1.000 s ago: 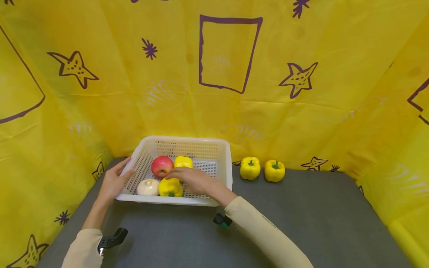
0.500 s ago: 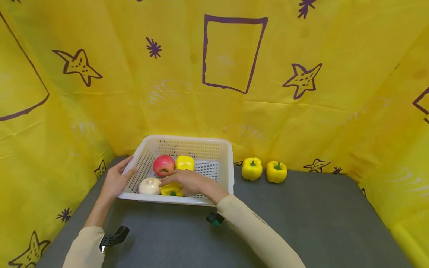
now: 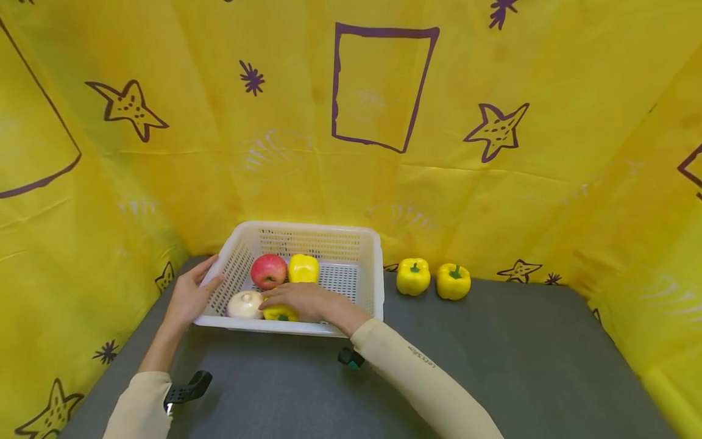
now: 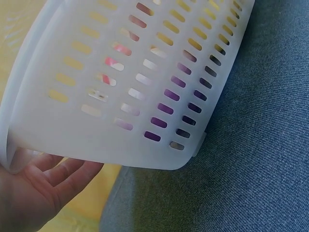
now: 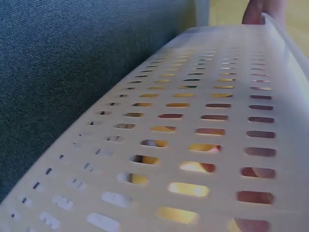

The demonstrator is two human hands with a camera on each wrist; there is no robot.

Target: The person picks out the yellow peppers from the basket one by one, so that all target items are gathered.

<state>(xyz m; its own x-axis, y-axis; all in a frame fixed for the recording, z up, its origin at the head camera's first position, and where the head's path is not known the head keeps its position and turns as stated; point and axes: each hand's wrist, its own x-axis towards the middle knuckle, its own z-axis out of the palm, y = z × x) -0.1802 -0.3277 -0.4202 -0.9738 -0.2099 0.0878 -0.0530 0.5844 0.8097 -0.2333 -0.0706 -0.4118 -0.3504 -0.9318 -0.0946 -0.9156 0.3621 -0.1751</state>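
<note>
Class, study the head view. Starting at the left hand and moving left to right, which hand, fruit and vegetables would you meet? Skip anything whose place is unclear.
Left hand → round white vegetable → red apple → yellow pepper inside the basket, beside the apple → first pepper on the table → second pepper on the table.

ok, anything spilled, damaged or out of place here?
Nothing stands out. No spill shows on the table; the basket looks intact. Two yellow peppers stand stem-up beside it, no damage visible. The pepper under the right hand is partly hidden, so can't vouch for it.
</note>
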